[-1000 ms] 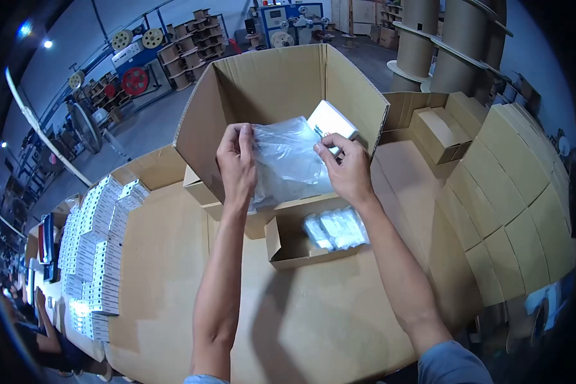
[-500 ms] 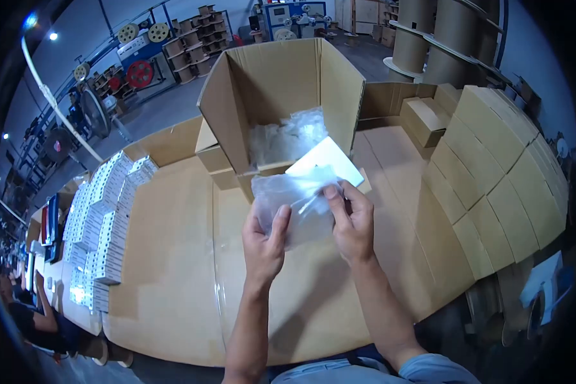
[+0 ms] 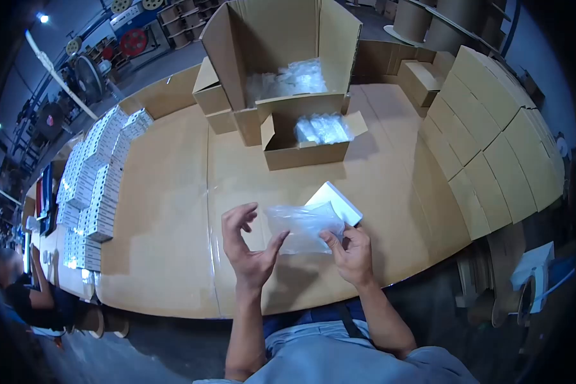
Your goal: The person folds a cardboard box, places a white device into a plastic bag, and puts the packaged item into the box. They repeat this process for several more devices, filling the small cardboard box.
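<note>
A clear plastic bag (image 3: 301,229) is pinched at its right end between the thumb and fingers of my right hand (image 3: 352,255). The same hand also holds a white box (image 3: 336,203), which sticks out behind the bag and is partly covered by it. My left hand (image 3: 251,249) is at the bag's left side, fingers curved and spread apart, with nothing held. Beyond my hands stands a small open cardboard box (image 3: 304,157) with several clear plastic-wrapped items (image 3: 323,128) inside.
A large open carton (image 3: 272,38) with clear plastic bags (image 3: 301,78) stands behind the small box. Stacked brown boxes (image 3: 493,147) line the right side. Small white boxes (image 3: 96,185) are stacked at left, where another person (image 3: 35,294) sits. Cardboard (image 3: 166,256) covers the table.
My left hand has let go of the bag and opened. The bag and white box stay in my right hand. The view has tilted down, showing the small open box fully.
</note>
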`<state>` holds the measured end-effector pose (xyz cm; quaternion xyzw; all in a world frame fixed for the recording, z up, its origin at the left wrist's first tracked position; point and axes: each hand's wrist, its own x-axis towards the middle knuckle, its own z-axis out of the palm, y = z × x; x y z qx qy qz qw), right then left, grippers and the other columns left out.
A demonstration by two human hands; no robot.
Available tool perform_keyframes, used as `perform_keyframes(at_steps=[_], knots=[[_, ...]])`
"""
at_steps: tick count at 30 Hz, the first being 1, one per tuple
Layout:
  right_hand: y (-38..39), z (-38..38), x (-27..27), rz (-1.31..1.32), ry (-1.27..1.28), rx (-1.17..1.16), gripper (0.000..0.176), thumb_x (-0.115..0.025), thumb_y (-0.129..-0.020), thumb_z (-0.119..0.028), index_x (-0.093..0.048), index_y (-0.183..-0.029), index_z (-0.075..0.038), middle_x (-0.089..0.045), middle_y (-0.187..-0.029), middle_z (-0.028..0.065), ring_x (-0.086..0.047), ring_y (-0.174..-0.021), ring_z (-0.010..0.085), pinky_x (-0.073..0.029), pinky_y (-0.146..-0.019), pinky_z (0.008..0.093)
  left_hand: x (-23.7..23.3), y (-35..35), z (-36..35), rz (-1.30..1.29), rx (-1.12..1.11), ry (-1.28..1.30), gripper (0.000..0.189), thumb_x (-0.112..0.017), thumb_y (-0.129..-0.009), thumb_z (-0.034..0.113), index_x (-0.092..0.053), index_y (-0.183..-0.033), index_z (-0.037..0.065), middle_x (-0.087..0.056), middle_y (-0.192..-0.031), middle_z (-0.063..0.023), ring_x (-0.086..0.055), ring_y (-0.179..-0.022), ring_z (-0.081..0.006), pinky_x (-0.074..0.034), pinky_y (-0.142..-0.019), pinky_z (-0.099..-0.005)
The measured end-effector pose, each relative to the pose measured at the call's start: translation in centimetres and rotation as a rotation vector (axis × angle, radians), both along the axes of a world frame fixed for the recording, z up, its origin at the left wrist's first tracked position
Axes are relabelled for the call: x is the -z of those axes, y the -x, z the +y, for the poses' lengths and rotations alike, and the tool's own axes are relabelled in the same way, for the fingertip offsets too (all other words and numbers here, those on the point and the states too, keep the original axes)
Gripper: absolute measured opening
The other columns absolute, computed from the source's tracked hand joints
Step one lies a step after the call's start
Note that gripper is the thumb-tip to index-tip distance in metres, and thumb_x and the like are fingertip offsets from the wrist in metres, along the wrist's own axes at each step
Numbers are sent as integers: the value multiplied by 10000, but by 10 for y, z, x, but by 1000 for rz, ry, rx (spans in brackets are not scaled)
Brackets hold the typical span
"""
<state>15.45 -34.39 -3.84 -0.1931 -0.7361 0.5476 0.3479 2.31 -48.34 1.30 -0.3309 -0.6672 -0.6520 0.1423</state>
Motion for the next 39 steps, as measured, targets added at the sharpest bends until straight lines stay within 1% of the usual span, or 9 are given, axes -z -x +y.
perform_keyframes(at_steps=[3, 5, 16, 19, 23, 28, 31, 36, 39], knots=[[-2, -10, 0, 31, -11, 43, 283, -800, -883, -207, -717, -927, 61, -633, -767, 117, -556, -680, 182, -448, -602, 316, -31, 0, -8, 334, -27, 367, 358, -897, -655, 86, -705, -957, 86, -648, -1098, -81, -591, -1048, -274, -499, -847, -396], [-2, -13, 6, 56, -37, 62, 285, -806, -878, -209, -716, -906, 60, -630, -769, 121, -554, -680, 180, -438, -582, 314, -26, 7, -3, 459, -42, 358, 334, -895, -634, 34, -704, -901, 88, -661, -1014, -62, -605, -991, -265, -509, -799, -396], [-7, -8, 8, -89, -29, 82, 327, -814, -866, -199, -712, -968, 95, -638, -801, 141, -572, -678, 162, -458, -576, 304, -14, 2, 5, 473, 30, 335, 234, -830, -721, -5, -674, -889, 43, -681, -889, -58, -644, -883, -259, -522, -768, -375], [-8, -6, 4, -115, -72, 89, 332, -809, -865, -186, -715, -1028, 87, -653, -822, 157, -591, -686, 186, -470, -590, 321, -20, 1, 7, 420, 134, 398, 258, -805, -685, -82, -651, -846, 49, -697, -869, -66, -659, -874, -262, -542, -749, -354], [-9, -4, -7, -155, -212, 35, 285, -803, -857, -161, -717, -995, 73, -656, -831, 187, -618, -692, 266, -488, -624, 372, -22, 5, 3, 348, 378, 603, 201, -704, -814, -47, -526, -881, 19, -705, -904, -109, -636, -800, -286, -521, -760, -381], [-13, 4, -7, -182, -251, -128, 238, -792, -862, -180, -687, -897, 31, -621, -796, 195, -606, -711, 317, -483, -646, 410, -28, 18, 1, 106, 549, 605, 165, -554, -967, 87, -447, -905, -23, -542, -710, -180, -489, -615, -333, -410, -603, -430], [-16, 8, -9, -232, -202, -174, 256, -785, -873, -220, -673, -887, 10, -611, -796, 185, -600, -719, 316, -480, -648, 412, -33, 25, 3, -101, 579, 636, 153, -548, -988, 93, -451, -928, -8, -552, -731, -183, -535, -663, -402, -461, -667, -449], [-17, 13, -19, -307, -204, -301, 308, -763, -896, -278, -651, -865, 7, -601, -800, 175, -588, -708, 312, -470, -642, 412, -23, 34, 16, -23, 717, 547, 211, -661, -976, 109, -471, -986, 18, -635, -759, -145, -585, -600, -210, -468, -556, -327], [-15, 18, -22, -322, -153, -359, 343, -752, -911, -296, -630, -820, 11, -581, -763, 165, -561, -663, 283, -452, -621, 405, -21, 37, 21, -156, 678, 626, 191, -639, -992, 105, -466, -1011, 27, -699, -755, -139, -629, -596, -204, -491, -593, -308]])
